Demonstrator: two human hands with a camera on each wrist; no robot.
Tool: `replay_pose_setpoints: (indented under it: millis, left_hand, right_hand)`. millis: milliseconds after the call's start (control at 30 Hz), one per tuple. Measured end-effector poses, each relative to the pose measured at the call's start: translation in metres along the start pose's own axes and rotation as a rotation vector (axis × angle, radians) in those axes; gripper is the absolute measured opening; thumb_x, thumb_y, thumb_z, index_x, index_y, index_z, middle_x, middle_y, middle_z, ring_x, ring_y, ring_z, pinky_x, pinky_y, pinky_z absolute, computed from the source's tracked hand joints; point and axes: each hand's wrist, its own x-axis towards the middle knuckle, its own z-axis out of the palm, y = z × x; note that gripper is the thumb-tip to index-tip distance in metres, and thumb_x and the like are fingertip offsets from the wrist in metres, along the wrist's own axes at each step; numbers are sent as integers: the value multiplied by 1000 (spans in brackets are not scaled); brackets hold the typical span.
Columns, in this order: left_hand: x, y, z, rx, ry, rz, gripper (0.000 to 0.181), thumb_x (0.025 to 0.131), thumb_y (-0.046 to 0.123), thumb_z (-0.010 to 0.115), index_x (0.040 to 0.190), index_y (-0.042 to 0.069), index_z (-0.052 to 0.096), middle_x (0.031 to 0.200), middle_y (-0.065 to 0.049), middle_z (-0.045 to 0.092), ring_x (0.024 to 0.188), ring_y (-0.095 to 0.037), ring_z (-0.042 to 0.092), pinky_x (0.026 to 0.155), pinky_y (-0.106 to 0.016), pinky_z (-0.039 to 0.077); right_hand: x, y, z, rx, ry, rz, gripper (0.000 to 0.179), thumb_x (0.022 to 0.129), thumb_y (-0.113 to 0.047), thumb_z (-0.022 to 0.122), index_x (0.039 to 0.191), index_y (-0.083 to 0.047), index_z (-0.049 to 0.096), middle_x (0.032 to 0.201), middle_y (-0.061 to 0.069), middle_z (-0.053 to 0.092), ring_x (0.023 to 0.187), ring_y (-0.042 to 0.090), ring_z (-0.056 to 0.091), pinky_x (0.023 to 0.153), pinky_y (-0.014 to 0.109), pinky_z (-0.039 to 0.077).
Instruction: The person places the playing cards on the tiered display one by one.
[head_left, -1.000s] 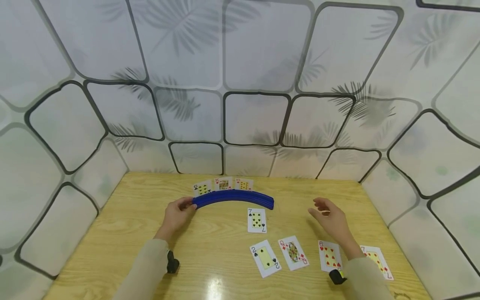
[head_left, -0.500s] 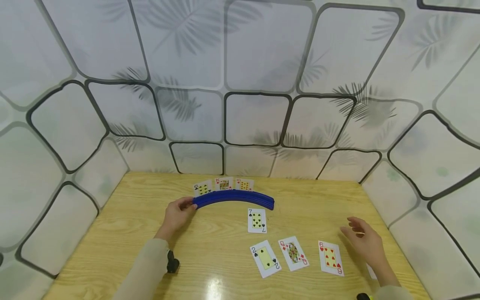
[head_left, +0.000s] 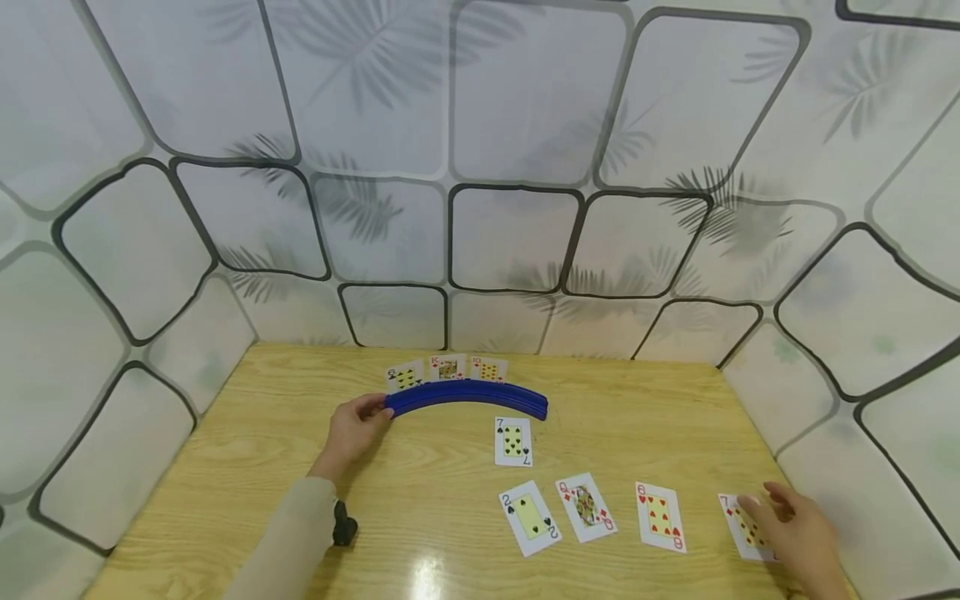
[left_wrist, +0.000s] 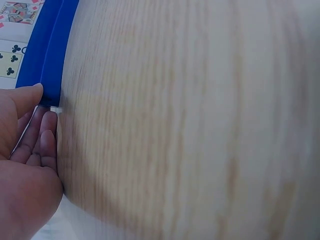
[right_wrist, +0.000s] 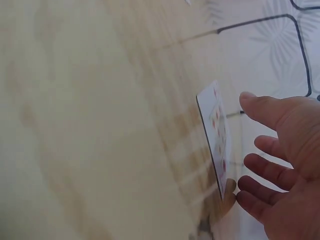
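While left hand [head_left: 355, 429] pinches rack [head_left: 467, 391] end, right hand [head_left: 798, 533], loose and grasping nothing, hovers over diamond seven [head_left: 741, 535]; best pinch it by edge, rack braced.

At the frame's centre, along the upper edge of a curved blue plastic card holder [head_left: 467, 390], a tilted white club card [head_left: 406, 377] shows what seems a 6, a white picture card [head_left: 448, 367] a red K with a diamond, and a white diamond card [head_left: 489, 369] a red 10. Just below, a white rectangular spade card [head_left: 513, 442] reads 7. Across the lower right, four white rectangular cards carry a black 2 [head_left: 530, 517] with spades, a red Q [head_left: 587, 507] with diamonds, a red 6 [head_left: 661, 517] with hearts, and, partly hidden, a 7 [head_left: 737, 525] with diamonds.
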Motion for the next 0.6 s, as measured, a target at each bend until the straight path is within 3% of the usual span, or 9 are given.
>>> replay_pose_setpoints:
  millis: [167,367,600]
  left_hand:
    - [0,1,-1,6,4,2,36,101,12,69,134,-3,69,119,-20,73,106,-28,66,82,-22,51]
    - [-1,1,0,3,1,-5,36,101,12,69,134,-3,69,118,-20,73,104,-27,66,82,-23,50]
    - [0,1,0,9,1,10,36,101,12,69,133,-4,69,116,-20,73,102,-25,66,81,-21,51]
  right_hand:
    - [-4,15,0,-62,47,-34,81,99,-50,70,137,20,53,135,47,54,120,62,53,96,65,46]
    - [-6,20,5,-206,51,-136,86,94,-57,73,132,20,59,133,48,54,117,63,52,97,66,42]
    - [-8,6,8,-285,-11,-38,96,94,-67,67,138,18,55,138,46,48,125,60,46,105,69,35]
